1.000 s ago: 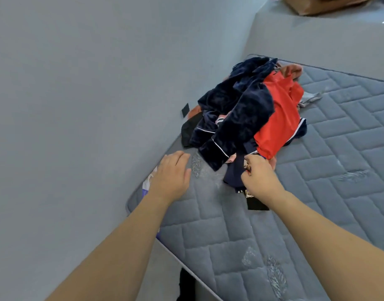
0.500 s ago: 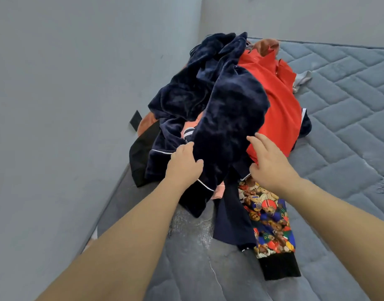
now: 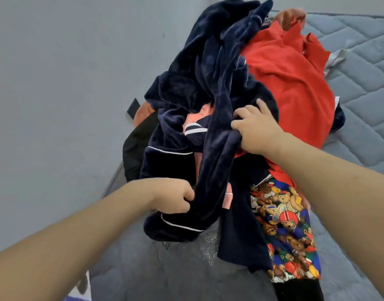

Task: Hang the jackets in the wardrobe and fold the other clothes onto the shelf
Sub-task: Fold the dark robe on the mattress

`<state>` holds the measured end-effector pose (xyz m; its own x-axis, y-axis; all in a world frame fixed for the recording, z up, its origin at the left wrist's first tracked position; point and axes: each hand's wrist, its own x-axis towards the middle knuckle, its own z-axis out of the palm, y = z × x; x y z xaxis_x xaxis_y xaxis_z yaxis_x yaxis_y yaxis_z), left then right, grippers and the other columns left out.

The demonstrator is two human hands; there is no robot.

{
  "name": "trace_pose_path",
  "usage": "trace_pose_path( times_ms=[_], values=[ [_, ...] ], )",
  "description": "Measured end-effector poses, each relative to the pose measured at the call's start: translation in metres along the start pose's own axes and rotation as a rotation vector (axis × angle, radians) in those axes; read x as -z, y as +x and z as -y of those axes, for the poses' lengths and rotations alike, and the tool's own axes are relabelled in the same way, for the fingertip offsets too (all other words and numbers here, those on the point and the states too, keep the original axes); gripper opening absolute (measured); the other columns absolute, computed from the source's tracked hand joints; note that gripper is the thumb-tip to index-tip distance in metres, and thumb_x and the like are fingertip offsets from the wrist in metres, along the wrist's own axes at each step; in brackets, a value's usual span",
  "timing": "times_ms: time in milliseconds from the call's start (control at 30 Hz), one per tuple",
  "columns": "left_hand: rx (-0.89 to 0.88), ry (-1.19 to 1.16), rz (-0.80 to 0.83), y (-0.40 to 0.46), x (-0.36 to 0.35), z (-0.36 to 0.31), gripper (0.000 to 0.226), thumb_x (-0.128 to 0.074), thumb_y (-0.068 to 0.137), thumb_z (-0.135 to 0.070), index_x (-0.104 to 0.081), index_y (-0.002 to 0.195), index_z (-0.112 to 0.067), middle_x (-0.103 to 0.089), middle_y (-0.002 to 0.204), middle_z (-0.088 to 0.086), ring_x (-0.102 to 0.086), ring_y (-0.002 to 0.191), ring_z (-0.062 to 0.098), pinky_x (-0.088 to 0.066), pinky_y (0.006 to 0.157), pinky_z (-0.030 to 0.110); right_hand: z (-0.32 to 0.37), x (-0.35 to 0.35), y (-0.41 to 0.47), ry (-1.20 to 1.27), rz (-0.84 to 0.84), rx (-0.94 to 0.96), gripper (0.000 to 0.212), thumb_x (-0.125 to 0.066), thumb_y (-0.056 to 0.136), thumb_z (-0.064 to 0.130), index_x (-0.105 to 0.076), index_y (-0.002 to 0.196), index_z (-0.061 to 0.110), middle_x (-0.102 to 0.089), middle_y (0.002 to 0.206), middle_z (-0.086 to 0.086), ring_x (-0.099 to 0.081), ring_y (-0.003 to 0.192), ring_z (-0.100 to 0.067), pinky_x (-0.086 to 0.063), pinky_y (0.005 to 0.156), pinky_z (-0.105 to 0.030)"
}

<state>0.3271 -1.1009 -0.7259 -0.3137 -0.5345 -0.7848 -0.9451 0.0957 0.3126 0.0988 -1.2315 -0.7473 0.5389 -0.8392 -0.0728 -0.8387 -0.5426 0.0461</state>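
A heap of clothes lies on a grey quilted mattress [image 3: 364, 68] against the wall. On top is a dark navy velvet garment with white piping [image 3: 221, 88]. My left hand [image 3: 173, 196] grips its lower end near the piped cuff. My right hand [image 3: 256, 129] grips a fold of the same navy velvet higher up. A red garment [image 3: 295, 83] lies under and to the right of it. A piece printed with teddy bears [image 3: 288, 233] spreads out toward me. Bits of pink and black clothing show underneath.
A grey wall [image 3: 67, 94] runs along the mattress's left side, close to the heap. Open quilted mattress surface extends to the right and toward me. A brown-orange garment [image 3: 290, 18] peeks out at the far end of the heap.
The view has closed in on the heap. Both hands have taken hold of the navy velvet garment: the left lower on it, the right moved from the red garment's edge onto a velvet fold.
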Motion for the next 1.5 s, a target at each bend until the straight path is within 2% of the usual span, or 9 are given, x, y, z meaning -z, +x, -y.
trace_pose_path(
  times_ms=[267,500,633,800,900,1033,1133,1267,1500],
  values=[
    [0.209,-1.151,-0.574,0.025,0.071,0.026,0.028,-0.056,0.091,-0.032,-0.066,0.115,-0.021,-0.075,0.103,0.001,-0.069,0.093,0.02,-0.057,0.079,0.039,0.055,0.009,-0.083,0.86,0.481,-0.07,0.014,-0.077,0.069,0.023,-0.064,0.064,0.02,-0.06,0.059,0.006,-0.057,0.06,-0.01,-0.048,0.06,-0.029],
    [0.178,-1.112,-0.719,0.083,0.063,-0.031,0.079,-0.074,0.08,-0.041,-0.035,0.146,-0.021,-0.055,0.128,-0.003,-0.058,0.108,0.021,-0.052,0.093,0.041,0.083,0.012,-0.164,0.646,1.326,0.139,0.035,-0.074,0.074,0.048,-0.065,0.102,0.028,-0.068,0.096,0.006,-0.066,0.095,-0.022,-0.054,0.078,-0.035],
    [0.108,-0.668,-0.788,0.064,0.037,-0.03,0.01,-0.052,0.086,-0.029,-0.061,0.09,-0.026,-0.062,0.081,-0.011,-0.057,0.074,0.011,-0.043,0.06,0.028,0.039,0.021,-0.138,0.557,0.979,0.06,0.018,-0.064,0.084,0.02,-0.066,0.098,0.008,-0.068,0.101,-0.011,-0.063,0.093,-0.03,-0.051,0.084,-0.038],
    [0.139,-0.364,-0.143,-0.016,-0.007,-0.009,0.05,-0.06,0.058,-0.049,-0.067,0.102,-0.027,-0.071,0.098,-0.005,-0.065,0.088,0.011,-0.056,0.078,0.031,0.004,0.029,-0.101,0.582,-0.079,-0.309,0.099,-0.077,0.074,0.04,-0.019,0.153,0.026,-0.015,0.155,-0.014,-0.022,0.141,-0.037,-0.025,0.114,-0.051],
    [0.322,-0.079,0.29,-0.045,-0.019,0.0,0.062,-0.067,0.055,-0.063,-0.065,0.102,-0.023,-0.069,0.097,-0.005,-0.07,0.08,0.014,-0.058,0.072,0.03,0.022,0.011,-0.091,0.415,0.12,-0.301,0.117,-0.079,0.065,0.058,-0.006,0.154,0.038,0.019,0.161,-0.006,0.007,0.149,-0.038,-0.006,0.113,-0.068],
    [0.299,0.132,-0.454,-0.049,-0.029,0.005,0.108,-0.064,0.044,-0.078,-0.036,0.137,-0.032,-0.035,0.141,0.002,-0.039,0.129,0.028,-0.046,0.099,0.05,0.056,-0.025,-0.115,0.358,0.455,-0.132,0.044,-0.066,0.078,0.057,-0.063,0.115,0.034,-0.049,0.14,-0.005,-0.037,0.138,-0.031,-0.02,0.114,-0.056],
    [0.102,0.362,-0.411,-0.039,-0.057,-0.005,0.104,-0.072,0.063,-0.068,-0.016,0.147,-0.043,0.013,0.158,-0.006,0.009,0.148,0.025,-0.019,0.11,0.069,0.073,-0.047,-0.15,0.856,0.48,-0.237,0.015,-0.069,0.078,0.039,-0.063,0.079,0.025,-0.071,0.088,0.005,-0.067,0.092,-0.02,-0.051,0.081,-0.033],
    [0.034,-0.049,-0.287,-0.036,-0.09,-0.014,0.021,-0.061,0.079,-0.046,-0.065,0.09,-0.029,-0.067,0.111,-0.005,-0.06,0.112,0.023,-0.047,0.081,0.038,0.067,-0.043,-0.19,1.169,0.496,-0.353,0.026,-0.06,0.058,0.046,-0.06,0.072,0.024,-0.065,0.072,0.01,-0.059,0.073,-0.014,-0.049,0.073,-0.035],
    [0.267,-0.718,-0.287,-0.071,-0.099,-0.064,0.034,-0.062,0.048,-0.048,-0.07,0.068,-0.022,-0.07,0.067,-0.007,-0.066,0.062,0.016,-0.048,0.07,0.034,0.043,0.0,-0.278,1.373,0.952,-0.593,0.06,-0.081,0.057,0.06,-0.075,0.104,0.023,-0.076,0.1,-0.004,-0.073,0.091,-0.026,-0.059,0.085,-0.04]
  ],
)
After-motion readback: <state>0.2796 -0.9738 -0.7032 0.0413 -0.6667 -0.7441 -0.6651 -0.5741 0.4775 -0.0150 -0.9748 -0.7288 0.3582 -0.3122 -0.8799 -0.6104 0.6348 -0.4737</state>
